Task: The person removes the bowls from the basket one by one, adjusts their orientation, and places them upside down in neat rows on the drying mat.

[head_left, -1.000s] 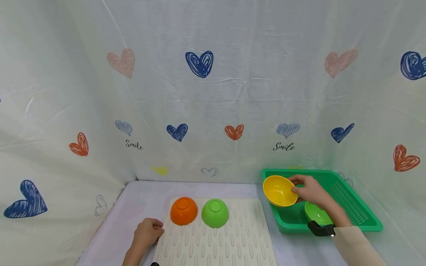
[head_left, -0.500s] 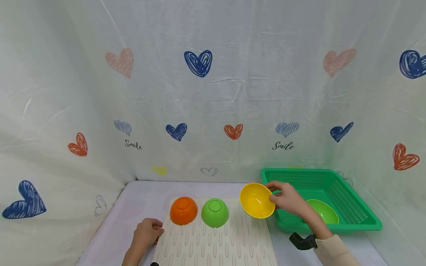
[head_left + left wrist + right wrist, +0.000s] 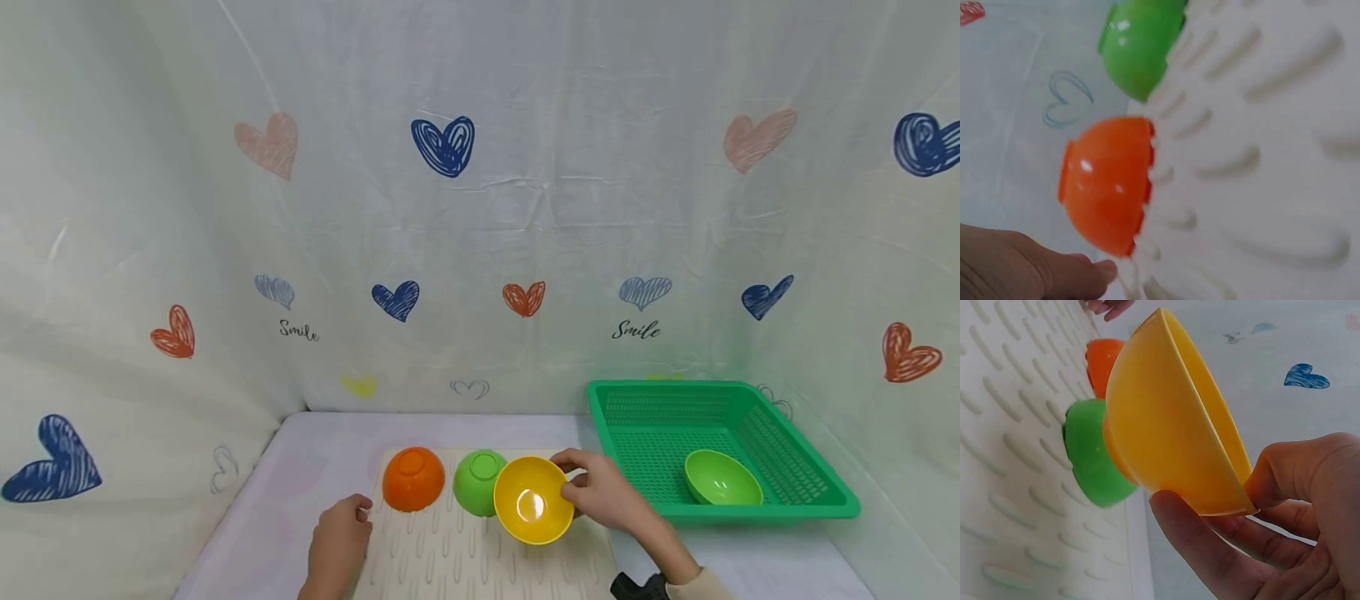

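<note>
A yellow bowl (image 3: 533,500) is tilted in my right hand (image 3: 603,493), its inside turned toward the head camera. My right thumb and fingers pinch its rim, clearly seen in the right wrist view, where the bowl (image 3: 1160,419) overlaps a green bowl (image 3: 1088,450). That green bowl (image 3: 476,483) and an orange bowl (image 3: 413,479) stand upside down on a ribbed white mat (image 3: 442,558). My left hand (image 3: 341,537) rests beside the mat, fingertips right at its left edge. In the left wrist view the thumb (image 3: 1079,278) lies close below the orange bowl (image 3: 1110,187).
A green plastic basket (image 3: 667,400) stands to the right of the mat, with another green bowl (image 3: 722,477) inside it, opening upward. A white cloth (image 3: 330,442) covers the table. Behind it hangs a white sheet (image 3: 480,225) printed with hearts.
My right hand has carried the yellow bowl left from over the basket, then down and toward me over the mat, beside the green bowl. My left hand has shifted slightly at the mat's edge.
</note>
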`<state>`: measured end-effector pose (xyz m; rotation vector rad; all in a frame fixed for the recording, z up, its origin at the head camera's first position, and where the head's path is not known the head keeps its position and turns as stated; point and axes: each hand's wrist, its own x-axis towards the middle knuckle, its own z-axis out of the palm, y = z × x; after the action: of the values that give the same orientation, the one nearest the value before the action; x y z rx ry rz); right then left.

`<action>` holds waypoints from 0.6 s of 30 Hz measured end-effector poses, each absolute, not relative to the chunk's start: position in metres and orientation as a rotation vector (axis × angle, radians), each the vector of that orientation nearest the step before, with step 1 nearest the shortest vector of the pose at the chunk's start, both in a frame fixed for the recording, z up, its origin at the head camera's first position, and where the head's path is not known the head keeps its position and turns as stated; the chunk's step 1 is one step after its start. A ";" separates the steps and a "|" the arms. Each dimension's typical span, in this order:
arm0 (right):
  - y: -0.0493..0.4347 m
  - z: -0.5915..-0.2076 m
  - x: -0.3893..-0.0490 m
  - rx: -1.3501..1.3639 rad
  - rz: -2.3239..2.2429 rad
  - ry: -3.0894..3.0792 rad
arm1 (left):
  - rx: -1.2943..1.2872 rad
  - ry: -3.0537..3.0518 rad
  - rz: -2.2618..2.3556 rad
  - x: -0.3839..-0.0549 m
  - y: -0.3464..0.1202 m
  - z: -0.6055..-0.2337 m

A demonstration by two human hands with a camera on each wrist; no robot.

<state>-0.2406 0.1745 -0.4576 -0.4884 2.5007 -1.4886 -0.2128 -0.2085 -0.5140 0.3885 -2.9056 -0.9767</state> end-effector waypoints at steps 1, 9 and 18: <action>0.171 -0.458 -0.240 -0.487 -1.498 2.487 | 0.376 -2.880 -0.985 -0.210 -0.202 -0.510; 0.151 -0.452 -0.233 -0.480 -1.532 2.466 | 0.260 -2.533 -1.397 -0.199 -0.143 -0.486; 0.141 -0.448 -0.230 -0.504 -1.530 2.484 | 0.170 -2.351 -2.527 -0.194 -0.104 -0.485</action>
<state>-0.2304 0.1413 -0.4477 -0.5042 2.4837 -1.5298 -0.1941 -0.1038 -0.4850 0.1695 -2.3515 -2.5266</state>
